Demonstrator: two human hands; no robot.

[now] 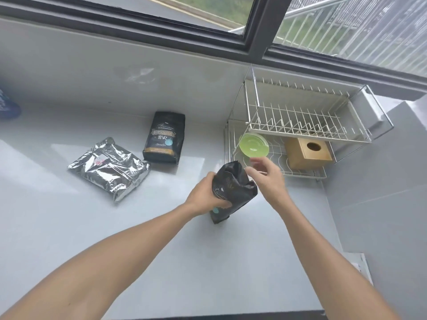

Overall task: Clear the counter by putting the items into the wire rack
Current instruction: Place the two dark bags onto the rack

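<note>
My left hand grips a black coffee bag around its middle, holding it upright just above the pale counter. My right hand hovers beside the bag's top with fingers spread, holding nothing. A second black coffee bag lies flat further back on the counter. A crumpled silver foil pouch lies to its left. The two-tier wire rack stands at the right against the wall. Its lower tier holds a green bowl on edge and a wooden box with a round hole.
A window frame runs along the back above a white sill. A blue object shows at the far left edge. Grey wall tiles close off the right side next to the rack.
</note>
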